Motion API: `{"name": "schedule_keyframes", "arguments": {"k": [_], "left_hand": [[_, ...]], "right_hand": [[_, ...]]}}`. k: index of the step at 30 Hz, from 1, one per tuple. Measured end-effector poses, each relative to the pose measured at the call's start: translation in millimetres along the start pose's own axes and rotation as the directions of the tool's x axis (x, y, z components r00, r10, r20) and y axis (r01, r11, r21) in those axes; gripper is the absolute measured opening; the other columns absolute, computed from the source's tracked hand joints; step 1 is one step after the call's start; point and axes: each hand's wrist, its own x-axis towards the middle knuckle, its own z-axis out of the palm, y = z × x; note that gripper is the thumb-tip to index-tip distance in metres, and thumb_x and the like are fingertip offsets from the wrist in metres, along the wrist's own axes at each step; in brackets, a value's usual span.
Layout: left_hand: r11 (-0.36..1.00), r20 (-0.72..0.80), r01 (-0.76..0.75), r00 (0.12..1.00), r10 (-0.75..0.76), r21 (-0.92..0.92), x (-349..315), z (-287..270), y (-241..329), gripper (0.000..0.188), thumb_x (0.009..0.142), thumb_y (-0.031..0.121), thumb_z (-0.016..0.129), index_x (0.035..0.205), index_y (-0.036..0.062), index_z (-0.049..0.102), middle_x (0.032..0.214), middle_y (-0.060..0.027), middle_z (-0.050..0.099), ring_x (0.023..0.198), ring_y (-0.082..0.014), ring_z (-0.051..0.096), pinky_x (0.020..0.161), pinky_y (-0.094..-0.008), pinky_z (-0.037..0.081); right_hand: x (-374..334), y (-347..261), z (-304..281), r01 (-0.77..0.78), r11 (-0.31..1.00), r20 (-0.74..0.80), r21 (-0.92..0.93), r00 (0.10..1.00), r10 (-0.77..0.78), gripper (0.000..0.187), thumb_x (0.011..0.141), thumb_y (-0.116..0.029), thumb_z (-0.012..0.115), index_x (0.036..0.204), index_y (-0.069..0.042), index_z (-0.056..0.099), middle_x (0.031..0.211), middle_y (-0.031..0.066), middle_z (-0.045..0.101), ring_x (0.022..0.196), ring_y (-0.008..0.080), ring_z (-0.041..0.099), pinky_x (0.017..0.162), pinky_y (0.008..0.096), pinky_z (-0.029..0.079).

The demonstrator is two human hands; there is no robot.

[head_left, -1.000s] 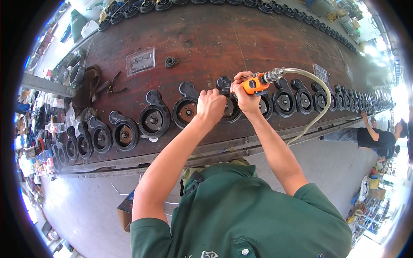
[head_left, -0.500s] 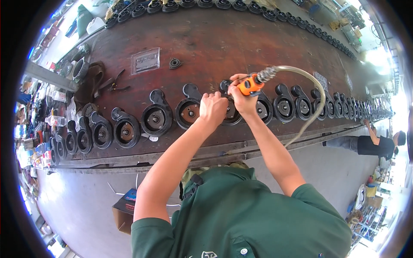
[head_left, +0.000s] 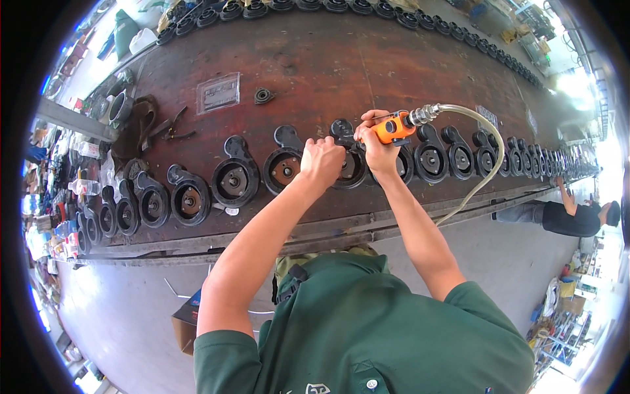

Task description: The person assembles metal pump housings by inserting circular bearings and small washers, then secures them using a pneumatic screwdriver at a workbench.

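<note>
My right hand [head_left: 380,152] is wrapped round an orange air tool [head_left: 392,129]. A clear hose [head_left: 487,128] runs from the metal fitting at its back end and curves down toward the table's front edge. The tool's front end is held over a round black housing [head_left: 352,172] with a raised neck, one of a row on the table. At the left side of this same housing is my left hand [head_left: 321,164], its fingers curled closed; whatever they pinch is hidden. Just to its left lies another black housing [head_left: 283,169] with a brown plate inside.
More black housings [head_left: 235,180] line the front of the worn red-brown table [head_left: 315,72], with a second row [head_left: 282,4] at the far edge. A small round part [head_left: 264,96], a clear plastic sleeve [head_left: 219,94] and pliers [head_left: 174,128] lie beyond. A person [head_left: 571,213] works far right.
The orange tool has turned and shifted slightly right, its hose end swinging the same way. My left hand has moved only a little and stays closed.
</note>
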Motion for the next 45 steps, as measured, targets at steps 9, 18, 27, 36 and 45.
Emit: {"name": "schedule_keyframes", "arguments": {"k": [9, 18, 27, 36, 45], "left_hand": [[0.999, 0.005, -0.021, 1.000, 0.021, -0.041, 3, -1, -3, 0.031, 0.067, 0.025, 0.089, 0.090, 0.0075, 0.077, 0.106, -0.0138, 0.067, 0.104, -0.0304, 0.067, 0.090, -0.0453, 0.049], [0.998, 0.012, -0.023, 1.000, 0.024, -0.060, 2, -2, -5, 0.030, 0.067, 0.025, 0.089, 0.091, 0.0101, 0.078, 0.106, -0.0112, 0.067, 0.104, -0.0287, 0.067, 0.089, -0.0441, 0.049], [0.998, -0.005, -0.023, 1.000, 0.023, -0.052, 1, -2, -6, 0.030, 0.068, 0.024, 0.088, 0.093, 0.0105, 0.078, 0.105, -0.0115, 0.067, 0.103, -0.0291, 0.067, 0.090, -0.0445, 0.049], [0.998, -0.033, -0.011, 0.999, 0.010, -0.054, -3, 0, -5, 0.029, 0.069, 0.023, 0.087, 0.094, 0.0097, 0.079, 0.105, -0.0123, 0.067, 0.103, -0.0293, 0.067, 0.092, -0.0442, 0.049], [0.998, -0.026, 0.002, 1.000, -0.003, -0.070, -2, -4, -2, 0.030, 0.067, 0.023, 0.089, 0.090, 0.0077, 0.078, 0.105, -0.0134, 0.068, 0.104, -0.0301, 0.067, 0.092, -0.0447, 0.050]], "right_hand": [[3, 4, -2, -0.017, 1.000, -0.009, 0.003, 1.000, 0.017, 0.018, 0.086, 0.009, 0.060, 0.103, 0.003, 0.057, 0.078, 0.0050, 0.063, 0.065, 0.0116, 0.062, 0.062, 0.0258, 0.053], [1, 2, -4, -0.047, 0.998, 0.016, -0.043, 0.999, 0.048, 0.020, 0.088, 0.007, 0.056, 0.107, 0.001, 0.055, 0.077, 0.0046, 0.060, 0.068, 0.0134, 0.061, 0.065, 0.0275, 0.050], [0, 7, -5, -0.042, 0.999, 0.020, -0.008, 0.999, 0.042, 0.020, 0.087, 0.008, 0.058, 0.106, 0.001, 0.056, 0.079, 0.0042, 0.061, 0.068, 0.0123, 0.061, 0.065, 0.0268, 0.052], [-3, 11, -2, -0.051, 0.999, 0.077, -0.003, 0.996, 0.051, 0.023, 0.084, 0.010, 0.064, 0.103, 0.000, 0.057, 0.085, 0.0049, 0.063, 0.070, 0.0095, 0.063, 0.064, 0.0242, 0.053], [-3, 16, 1, 0.000, 0.999, 0.056, -0.050, 0.998, 0.003, 0.021, 0.082, 0.010, 0.065, 0.100, 0.000, 0.059, 0.086, 0.0039, 0.065, 0.072, 0.0093, 0.063, 0.064, 0.0239, 0.053]]}}
